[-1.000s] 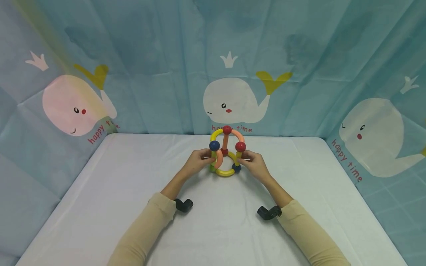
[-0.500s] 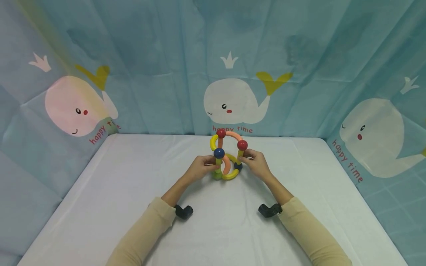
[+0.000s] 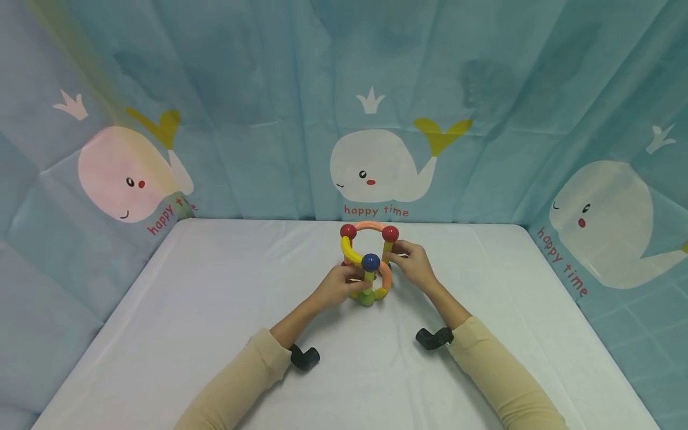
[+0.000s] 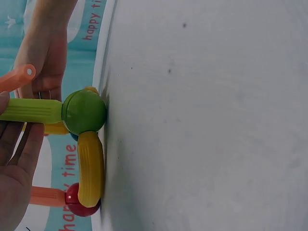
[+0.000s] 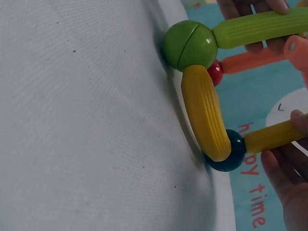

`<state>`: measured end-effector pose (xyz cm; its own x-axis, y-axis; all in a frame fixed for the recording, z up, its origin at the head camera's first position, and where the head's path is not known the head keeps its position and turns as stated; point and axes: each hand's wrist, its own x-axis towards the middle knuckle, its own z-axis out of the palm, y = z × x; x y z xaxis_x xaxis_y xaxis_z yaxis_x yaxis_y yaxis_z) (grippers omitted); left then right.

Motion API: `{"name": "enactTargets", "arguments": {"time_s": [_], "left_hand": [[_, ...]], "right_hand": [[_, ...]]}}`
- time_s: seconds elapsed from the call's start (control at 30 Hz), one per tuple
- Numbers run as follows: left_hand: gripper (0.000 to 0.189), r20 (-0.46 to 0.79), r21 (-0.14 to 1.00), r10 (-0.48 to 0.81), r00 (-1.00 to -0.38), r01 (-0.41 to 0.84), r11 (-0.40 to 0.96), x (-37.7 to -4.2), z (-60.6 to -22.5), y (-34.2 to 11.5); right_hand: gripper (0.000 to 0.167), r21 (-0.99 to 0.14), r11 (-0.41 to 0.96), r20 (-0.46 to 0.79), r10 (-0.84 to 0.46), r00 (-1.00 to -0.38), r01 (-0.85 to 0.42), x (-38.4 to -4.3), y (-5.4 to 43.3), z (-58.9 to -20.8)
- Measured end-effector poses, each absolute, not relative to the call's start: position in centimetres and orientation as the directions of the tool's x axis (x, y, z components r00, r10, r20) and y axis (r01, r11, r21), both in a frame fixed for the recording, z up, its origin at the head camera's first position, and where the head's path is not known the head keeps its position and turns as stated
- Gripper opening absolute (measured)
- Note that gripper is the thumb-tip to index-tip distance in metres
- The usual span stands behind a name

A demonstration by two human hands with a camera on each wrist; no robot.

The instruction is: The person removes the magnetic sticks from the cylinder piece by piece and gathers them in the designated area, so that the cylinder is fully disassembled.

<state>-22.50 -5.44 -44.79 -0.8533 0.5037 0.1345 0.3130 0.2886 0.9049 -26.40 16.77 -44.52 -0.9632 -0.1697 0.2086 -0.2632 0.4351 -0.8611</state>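
A toy frame of coloured balls and rods stands on the table, with curved yellow rods low down and red and blue balls on top. My left hand (image 3: 342, 285) pinches its upright light green rod (image 4: 33, 110), between the blue ball (image 3: 371, 262) and the green ball (image 4: 84, 112). My right hand (image 3: 412, 264) grips the upright yellow rod (image 5: 272, 136) under a red ball (image 3: 390, 233). An orange curved rod (image 3: 369, 226) joins the two red balls at the back. Another orange curved rod (image 3: 385, 279) hangs from the blue ball, its lower end free.
The white-covered table (image 3: 215, 286) meets a blue curtain (image 3: 258, 173) printed with whales at its back and sides. Black bent pieces (image 3: 305, 358) are worn at both wrists, close over the cloth.
The toy frame has turned, its blue top ball swinging toward me and to the right. My left hand has come along, nearer and rightward, while my right hand stays about where it was.
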Motion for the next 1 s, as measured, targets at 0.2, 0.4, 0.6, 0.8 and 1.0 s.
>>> {"name": "enactTargets", "arguments": {"time_s": [0.2,0.4,0.6,0.8,1.0], "left_hand": [[0.029,0.120,0.908,0.515,-0.849,0.303,0.289,-22.0,-44.5,-4.9],[0.030,0.129,0.903,0.522,-0.843,0.318,0.290,-21.8,-44.5,-4.7],[0.030,0.117,0.904,0.524,-0.844,0.309,0.296,-21.8,-44.4,-5.0],[0.031,0.065,0.900,0.521,-0.851,0.275,0.338,-22.1,-43.8,-6.8],[0.036,0.070,0.898,0.429,-0.900,0.244,0.365,-22.9,-43.3,-10.4]], "right_hand": [[0.028,-0.866,0.437,0.190,-0.167,-0.967,-0.246,-26.4,16.6,-44.7],[0.028,-0.870,0.425,0.194,-0.174,-0.965,-0.251,-26.3,16.6,-44.7],[0.029,-0.865,0.437,0.185,-0.181,-0.966,-0.247,-26.3,16.7,-44.7],[0.037,-0.855,0.454,0.170,-0.210,-0.963,-0.250,-25.9,17.6,-44.4],[0.041,-0.856,0.457,0.170,-0.190,-0.967,-0.240,-24.9,19.2,-43.6]]}}
